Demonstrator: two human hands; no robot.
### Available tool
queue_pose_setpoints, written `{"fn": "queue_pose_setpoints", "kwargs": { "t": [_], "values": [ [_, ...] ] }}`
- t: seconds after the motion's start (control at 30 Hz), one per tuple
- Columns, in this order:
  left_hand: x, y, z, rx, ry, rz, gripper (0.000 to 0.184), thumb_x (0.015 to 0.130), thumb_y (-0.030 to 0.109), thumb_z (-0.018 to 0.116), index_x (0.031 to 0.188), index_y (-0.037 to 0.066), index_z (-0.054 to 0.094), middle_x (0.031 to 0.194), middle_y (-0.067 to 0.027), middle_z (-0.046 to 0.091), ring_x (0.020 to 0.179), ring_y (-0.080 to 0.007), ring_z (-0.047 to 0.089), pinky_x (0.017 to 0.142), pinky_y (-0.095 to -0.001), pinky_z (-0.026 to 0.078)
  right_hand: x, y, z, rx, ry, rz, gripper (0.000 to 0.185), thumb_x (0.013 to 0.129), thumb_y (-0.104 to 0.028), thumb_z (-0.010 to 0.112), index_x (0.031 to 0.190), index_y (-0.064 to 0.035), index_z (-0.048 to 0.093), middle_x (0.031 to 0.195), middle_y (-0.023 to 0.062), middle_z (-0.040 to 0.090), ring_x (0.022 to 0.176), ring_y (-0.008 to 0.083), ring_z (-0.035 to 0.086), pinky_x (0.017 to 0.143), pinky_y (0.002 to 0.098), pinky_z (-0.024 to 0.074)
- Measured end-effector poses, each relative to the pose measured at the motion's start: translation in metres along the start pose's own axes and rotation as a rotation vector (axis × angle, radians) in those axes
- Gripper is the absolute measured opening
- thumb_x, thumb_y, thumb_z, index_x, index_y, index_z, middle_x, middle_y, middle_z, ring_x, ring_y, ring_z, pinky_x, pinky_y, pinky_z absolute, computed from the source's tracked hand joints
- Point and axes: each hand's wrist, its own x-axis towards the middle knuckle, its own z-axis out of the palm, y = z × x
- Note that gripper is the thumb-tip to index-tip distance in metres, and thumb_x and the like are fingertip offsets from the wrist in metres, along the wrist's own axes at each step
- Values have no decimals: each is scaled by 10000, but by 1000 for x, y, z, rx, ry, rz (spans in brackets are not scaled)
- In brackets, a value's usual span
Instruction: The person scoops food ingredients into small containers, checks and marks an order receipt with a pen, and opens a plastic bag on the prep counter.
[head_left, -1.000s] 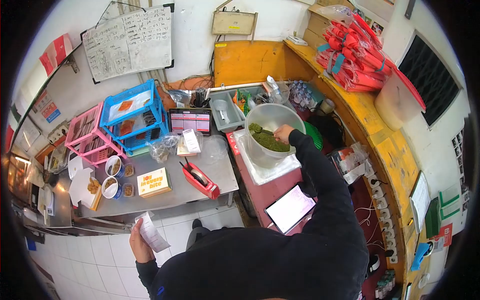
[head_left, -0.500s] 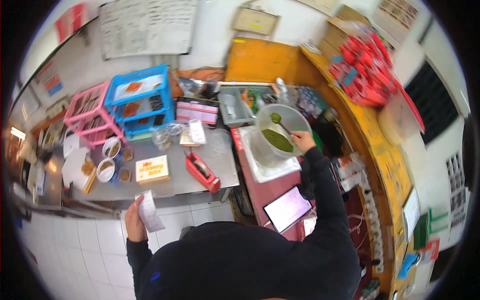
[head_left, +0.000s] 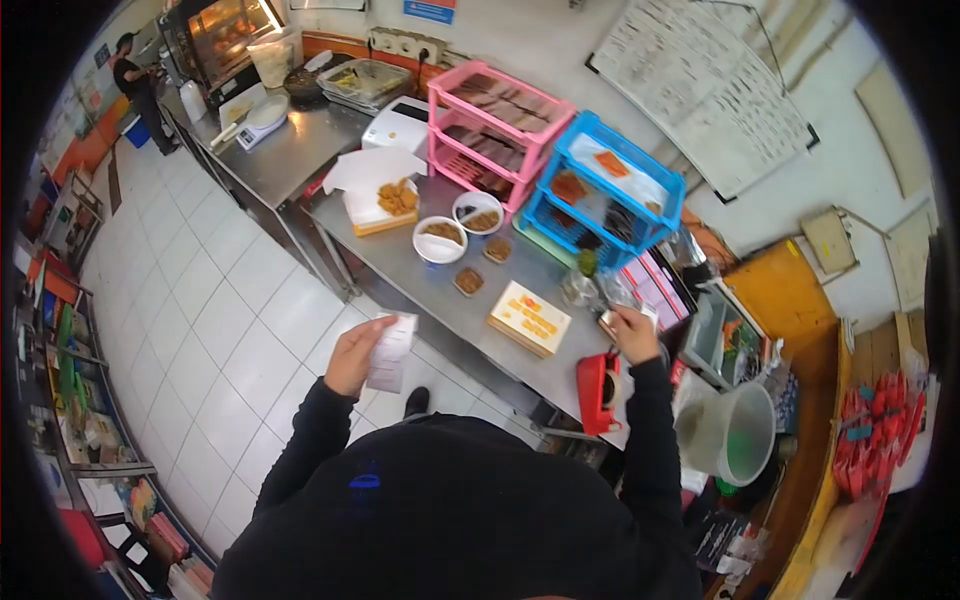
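Note:
My left hand (head_left: pixel 351 356) pinches a printed paper slip (head_left: pixel 391 355) over the tiled floor, in front of the table edge. In my right hand (head_left: pixel 634 335) is a dark-handled spoon, its bowl heaped with a green chopped food (head_left: pixel 586 262). That hand is above the steel table (head_left: pixel 405 270), near a red tape dispenser (head_left: pixel 600 393) and a closed printed box (head_left: pixel 530 318). Two white bowls (head_left: pixel 440 240) of brown food stand farther left, with small clear tubs (head_left: pixel 468 281) beside them. An open box (head_left: pixel 380 205) shows fried food.
Blue (head_left: pixel 612 190) and pink (head_left: pixel 500 125) tiered racks stand at the back of the table. To the right is a large translucent bucket (head_left: pixel 735 435). A kitchen scale (head_left: pixel 262 122) sits on the far-left counter. Another person (head_left: pixel 140 90) stands in the distance.
My view has swung left. The right hand has lifted the spoon with green food out of the bucket and carried it left over the steel table. My left hand still holds the slip.

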Motion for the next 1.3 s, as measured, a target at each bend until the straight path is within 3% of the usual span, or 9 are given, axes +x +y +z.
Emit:
{"fn": "queue_pose_setpoints", "kwargs": {
  "t": [0.17, 0.3, 0.57, 0.7, 0.8, 0.97, 1.1, 1.27, 1.3],
  "values": [
    [16, 30, -82, 26, 163, 49, 348, 938, 250, 443, 1115, -22, 571, 1001, -78, 608, 875, -125, 567, 783, -256, 452, 129, 27, 163, 131, -85, 9, 267, 804, -224, 581, 980, -37, 652, 703, 102, 640, 664, 165, 605, 647, 292, 462],
    [21, 51, -112, 56, 244, 69, 344, 936, 238, 446, 1106, -32, 574, 1031, -88, 606, 923, -134, 554, 831, -252, 426, 212, 52, 244, -195, -12, -43, 244, 780, -209, 562, 939, -58, 667, 755, 147, 647, 715, 279, 627, 685, 360, 486],
    [7, 49, -145, 41, 353, 42, 407, 940, 294, 429, 1129, -45, 550, 988, -104, 612, 852, -134, 574, 777, -265, 455, 289, 21, 258, -583, -80, 48, 205, 779, -145, 499, 872, -79, 669, 891, 176, 622, 828, 346, 603, 758, 455, 479],
    [11, 45, -145, 9, 353, 6, 408, 940, 297, 431, 1127, -46, 551, 987, -102, 612, 858, -136, 573, 782, -267, 452, 295, 22, 263, -876, 39, -155, 176, 793, -158, 510, 858, -98, 662, 848, 130, 586, 853, 330, 567, 710, 433, 478],
    [21, 45, -133, 1, 333, 0, 406, 938, 299, 426, 1103, -46, 560, 984, -108, 609, 860, -152, 569, 774, -279, 454, 274, 14, 262, -756, 298, -203, 175, 807, -159, 517, 879, -94, 662, 823, 124, 577, 840, 323, 547, 701, 408, 470],
    [39, 44, -100, 40, 224, 24, 409, 940, 294, 433, 1122, -53, 552, 1011, -101, 605, 900, -148, 566, 817, -269, 435, 201, 12, 220, -345, 374, -212, 189, 811, -95, 519, 949, -78, 647, 801, 140, 568, 793, 313, 554, 668, 398, 453],
    [54, 24, -56, 129, 129, 44, 433, 941, 312, 421, 1123, -60, 547, 1051, -118, 588, 958, -181, 552, 870, -296, 415, 93, -16, 107, -104, 422, -161, 207, 797, -46, 519, 970, -53, 633, 779, 155, 555, 737, 319, 547, 643, 394, 440],
    [66, 1, 39, 68, -123, -15, 461, 942, 338, 409, 1156, -56, 515, 1148, -140, 539, 1046, -211, 515, 929, -328, 381, -56, 28, -97, -390, 815, -130, 155, 820, -93, 525, 928, -32, 618, 780, 167, 556, 723, 349, 541, 632, 408, 430],
    [67, -4, 57, 63, -175, -28, 465, 942, 343, 409, 1156, -56, 515, 1153, -141, 536, 1050, -212, 513, 930, -328, 381, -89, 32, -137, -435, 914, 27, 156, 808, -85, 528, 924, -30, 615, 790, 173, 562, 747, 350, 557, 643, 421, 441]
  ]
}}
